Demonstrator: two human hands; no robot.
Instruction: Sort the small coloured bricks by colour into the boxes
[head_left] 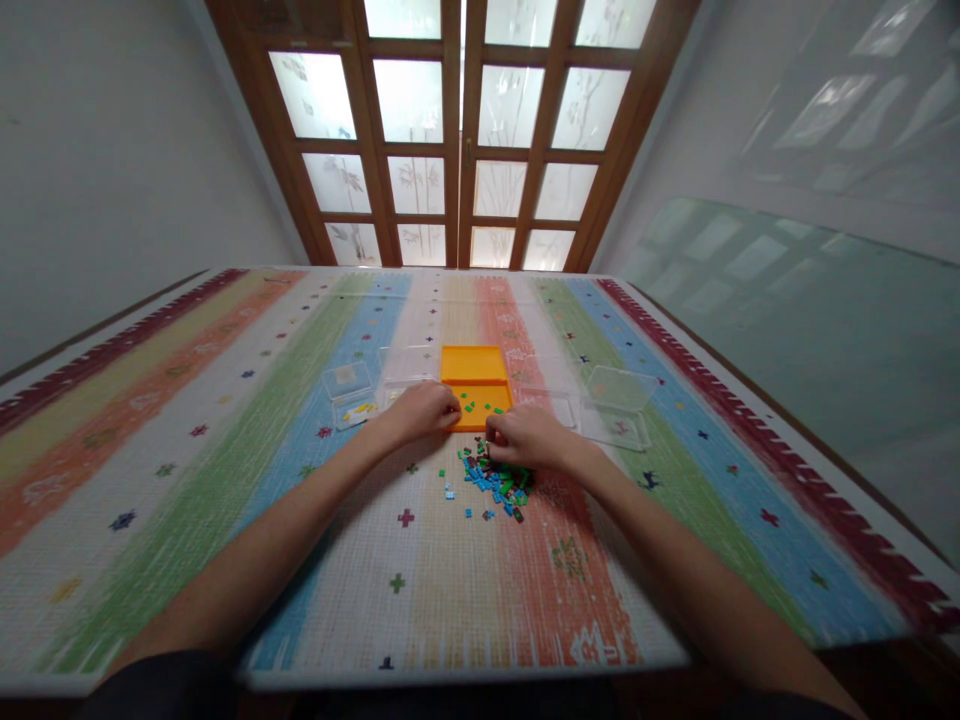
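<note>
I see the pile (493, 482) on the cloth (450, 600), just nearside of the orange box (472, 363). Left hand (433, 408) at box's left rim, right hand (531, 435) over pile's far edge; fingers curled, can't tell if pinching. Risk: right wrist brushing pile, scattering bricks.

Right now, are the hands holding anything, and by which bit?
I can't tell. The left hand is at the orange box, the right hand by the pieces; any hold is too small to see.
</note>
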